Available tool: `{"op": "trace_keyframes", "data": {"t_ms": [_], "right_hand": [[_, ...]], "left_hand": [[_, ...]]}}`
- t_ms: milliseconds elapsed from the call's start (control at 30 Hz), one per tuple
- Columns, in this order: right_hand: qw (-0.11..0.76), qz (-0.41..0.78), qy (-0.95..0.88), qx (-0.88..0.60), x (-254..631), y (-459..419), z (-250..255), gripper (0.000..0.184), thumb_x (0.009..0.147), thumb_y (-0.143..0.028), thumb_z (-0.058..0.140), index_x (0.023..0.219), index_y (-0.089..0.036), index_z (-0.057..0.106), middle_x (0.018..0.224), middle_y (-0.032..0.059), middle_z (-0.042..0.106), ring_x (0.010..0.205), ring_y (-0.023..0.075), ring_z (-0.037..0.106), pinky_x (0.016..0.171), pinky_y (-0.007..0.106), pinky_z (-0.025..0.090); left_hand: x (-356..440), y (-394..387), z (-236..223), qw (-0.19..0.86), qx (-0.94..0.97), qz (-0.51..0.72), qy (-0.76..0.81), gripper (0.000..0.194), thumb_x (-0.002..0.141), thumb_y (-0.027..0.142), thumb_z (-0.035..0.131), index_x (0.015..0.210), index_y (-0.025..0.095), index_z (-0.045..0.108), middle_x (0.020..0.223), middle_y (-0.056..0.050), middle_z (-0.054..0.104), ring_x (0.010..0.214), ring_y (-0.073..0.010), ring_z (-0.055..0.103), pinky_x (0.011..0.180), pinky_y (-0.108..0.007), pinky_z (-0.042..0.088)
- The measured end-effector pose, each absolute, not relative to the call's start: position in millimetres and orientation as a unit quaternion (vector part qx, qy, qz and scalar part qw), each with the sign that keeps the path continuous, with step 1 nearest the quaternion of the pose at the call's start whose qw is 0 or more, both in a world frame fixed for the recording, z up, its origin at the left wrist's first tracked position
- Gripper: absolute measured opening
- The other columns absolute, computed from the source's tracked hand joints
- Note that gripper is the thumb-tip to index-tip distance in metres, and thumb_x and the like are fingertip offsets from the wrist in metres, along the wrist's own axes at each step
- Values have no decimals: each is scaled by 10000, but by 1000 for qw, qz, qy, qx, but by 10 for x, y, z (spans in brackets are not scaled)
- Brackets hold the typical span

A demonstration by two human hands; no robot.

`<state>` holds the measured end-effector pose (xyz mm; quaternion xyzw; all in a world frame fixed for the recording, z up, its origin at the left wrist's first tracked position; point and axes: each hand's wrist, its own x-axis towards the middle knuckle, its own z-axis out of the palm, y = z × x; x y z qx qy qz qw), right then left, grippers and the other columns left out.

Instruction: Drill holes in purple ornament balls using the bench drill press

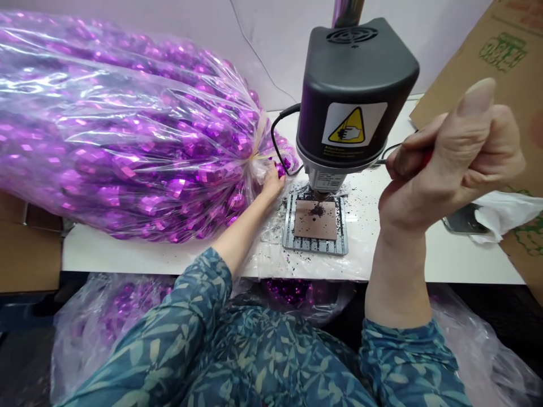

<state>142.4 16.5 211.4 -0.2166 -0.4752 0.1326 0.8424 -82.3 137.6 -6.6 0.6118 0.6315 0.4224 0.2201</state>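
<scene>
A black bench drill press [358, 79] with a yellow warning label stands in the middle of the head view. My right hand [449, 164] is raised beside it, fingers closed round the lever handle [426, 160], whose red grip partly shows. Under the drill head, a brown board [311, 226] with a dark hole lies on the slotted metal base [316, 246], among dark shavings. My left hand [271, 182] is at the tied neck of a clear plastic bag [139, 85] full of shiny purple faceted balls. Its fingers close on a small purple faceted piece [283, 165], partly hidden.
The white table [449, 260] carries scattered shavings. At right, a phone-like dark object [464, 222] lies beside crumpled white tissue [504, 212], near a cardboard box [475, 68]. Another brown box [29, 249] is at left. A black cable [275, 130] loops from the drill. Plastic bags hang below the table edge.
</scene>
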Motion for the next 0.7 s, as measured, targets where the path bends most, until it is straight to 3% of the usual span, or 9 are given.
{"op": "trace_keyframes", "data": {"t_ms": [133,233,333,433,533,633,700], "right_hand": [[840,124,-479,-222,1420,171,2112,524,918,-525,627,568,-145,538,462,-65,386,396,-16,358,438,232,214],[836,130,-491,-210,1429,164,2108,485,938,-469,624,587,-147,534,475,-75,403,408,-29,384,451,213,232],[836,137,-489,-206,1438,160,2106,485,937,-463,629,582,-150,521,469,-79,405,405,-24,394,448,215,236],[837,137,-485,-212,1445,174,2103,504,913,-508,637,582,-144,522,474,-81,396,404,-27,395,444,203,228],[835,137,-480,-231,1450,194,2100,545,882,-570,632,576,-136,510,466,-82,374,399,-33,382,446,179,241],[832,135,-481,-240,1450,201,2100,565,876,-592,623,567,-135,501,457,-83,358,393,-36,369,444,169,246],[832,134,-484,-237,1447,196,2100,566,887,-588,619,566,-136,501,459,-82,364,390,-36,363,445,173,240]], "left_hand": [[-831,791,0,187,616,424,637,599,936,296,725,1497,190,547,1369,-191,671,1368,-387,612,1228,-579,439],[-758,261,144,175,662,429,589,596,1004,319,666,1563,239,474,1383,-169,608,1270,-320,641,1176,-520,488],[-653,-170,266,230,683,447,530,692,976,397,730,1573,268,405,1368,-145,617,1135,-252,670,1056,-446,559],[-567,-343,315,329,663,460,491,665,898,482,817,1428,222,510,1241,-119,701,1035,-227,697,955,-392,583],[-530,-273,306,374,657,459,467,520,959,526,734,1343,198,606,1252,-126,732,1135,-249,703,1031,-409,557],[-511,-119,256,378,660,459,459,537,1000,556,667,1400,203,606,1337,-131,716,1252,-263,675,1104,-417,525],[-487,-36,204,397,649,459,458,571,991,587,670,1404,202,587,1295,-122,726,1219,-256,690,1079,-408,543]]}}
